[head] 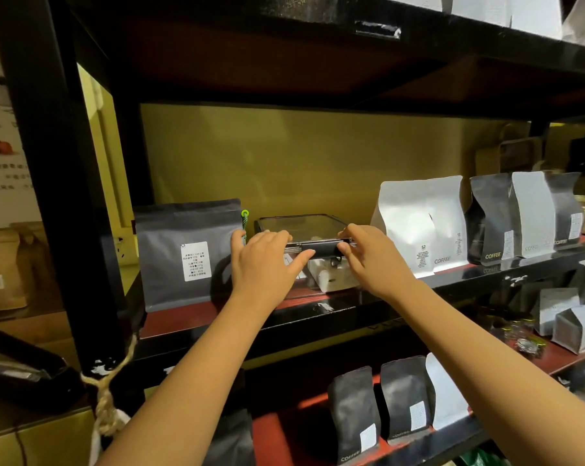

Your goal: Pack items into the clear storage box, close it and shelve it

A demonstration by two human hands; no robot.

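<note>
The clear storage box [318, 260] is sitting on the middle shelf [197, 317], between a grey pouch [190, 253] on its left and a white coffee pouch [422, 223] on its right. Much of its front wall is hiding behind the two hands, and what is lying inside is hard to make out: only a white, blocky item [328, 275] is showing through the wall below the black latch [319, 249]. The dark-rimmed lid [301, 227] is lying flat on top, its panel reflecting the yellow back wall.

The left hand [264, 264] is resting over the box's front left corner, fingers lying across the lid edge and thumb pressing up against the rim beside the latch. The right hand [368, 253] is curling its fingers over the front right edge, gripping it beside the latch.

More grey and white pouches [526, 213] are standing further right, partly overlapping one another. Dark pouches [378, 408] on the lower shelf are being cut off by the forearms.
</note>
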